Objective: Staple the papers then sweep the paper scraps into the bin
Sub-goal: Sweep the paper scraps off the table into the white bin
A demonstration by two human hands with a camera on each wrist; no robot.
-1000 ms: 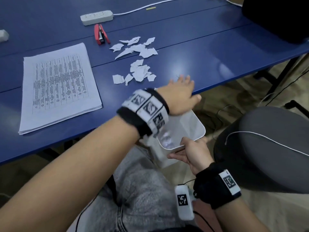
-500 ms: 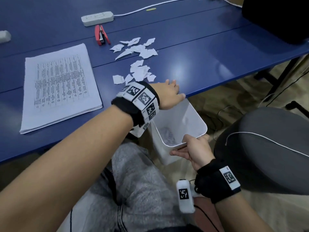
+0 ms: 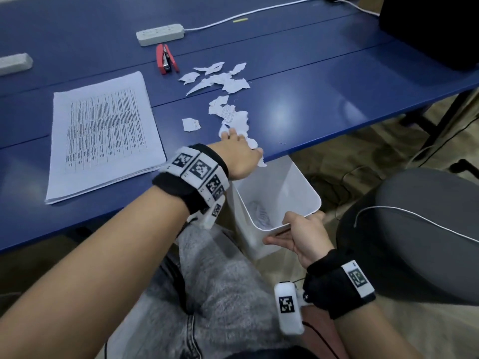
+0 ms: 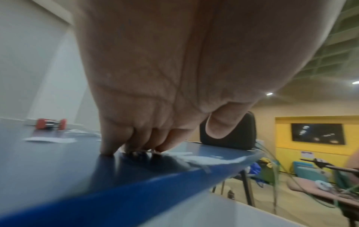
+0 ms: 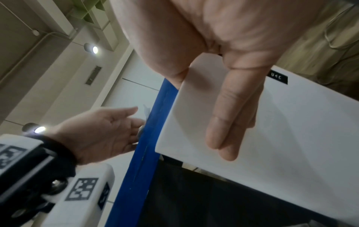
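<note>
Torn white paper scraps point(image 3: 228, 112) lie scattered on the blue table point(image 3: 324, 99). My left hand point(image 3: 242, 145) rests its fingertips point(image 4: 108, 147) on the nearest scraps point(image 4: 204, 159) at the table's front edge; one scrap hangs over that edge. Just below, the white bin point(image 3: 308, 187) is tilted toward the table, with some paper inside. My right hand point(image 3: 298, 234) pinches its near rim, thumb over the rim and fingers point(image 5: 229, 122) flat on the outer wall point(image 5: 301, 138). A stack of printed papers point(image 3: 103, 130) lies to the left, and a red stapler point(image 3: 166, 59) behind the scraps.
A white power strip point(image 3: 160, 35) with its cable lies at the back of the table. A black object point(image 3: 435, 27) stands at the far right corner. A grey chair seat point(image 3: 414, 229) is right of the bin. My knees are under the table edge.
My left hand has slid left along the front edge onto the nearest scraps, which now reach the edge. The right hand keeps the bin under the edge.
</note>
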